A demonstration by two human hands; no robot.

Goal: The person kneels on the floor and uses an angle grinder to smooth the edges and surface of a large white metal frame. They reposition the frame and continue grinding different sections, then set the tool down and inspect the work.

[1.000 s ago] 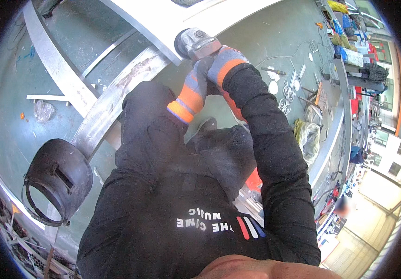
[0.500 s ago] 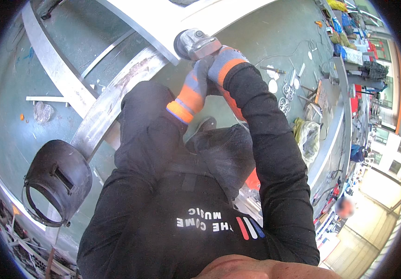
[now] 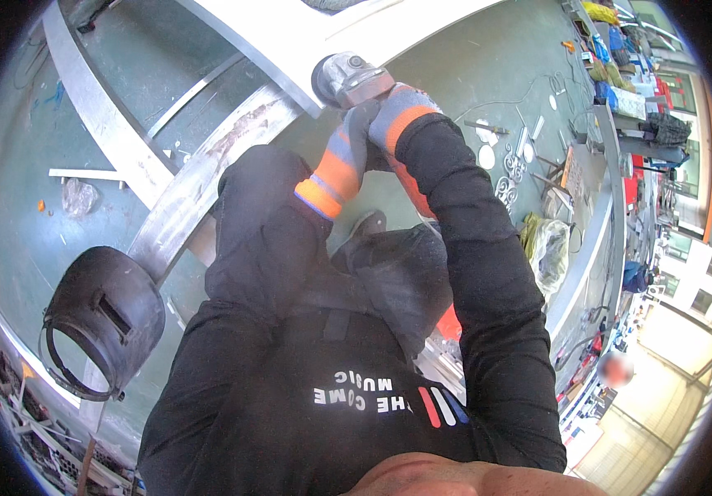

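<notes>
"Where is the grinder [image 3: 364, 81]?"

"Upper middle, out past the knees, its head over the pale metal frame [image 3: 290, 41], near the frame's closest corner. The disc [image 3: 319, 81] faces left, over the edge. Touching it or just above, I can't tell."

"And the hands?"

"Both are on the tool. The right hand [image 3: 403, 112] is closed around the body behind the head. The left hand [image 3: 350, 140] is closed in just beside it, lower down. Both wear gloves, and the fingertips are partly hidden, so I can't say exactly where each finger sits."

"How far along is the work?"

"Hard to judge. The grinder is in hand and in place at the corner, so I'd call that much done. No sparks show, and I can't tell whether the disc is spinning. The spot under it is covered, so what has been ground there, and what is left, I can't say."

"Anything else nearby?"

"A metal bar [image 3: 207, 157] with brownish, rough patches slants down from beside the corner. It looks unfinished to me, though that's a guess. The welding mask [image 3: 128, 289] is off to the left, near the bar's lower end."
</notes>
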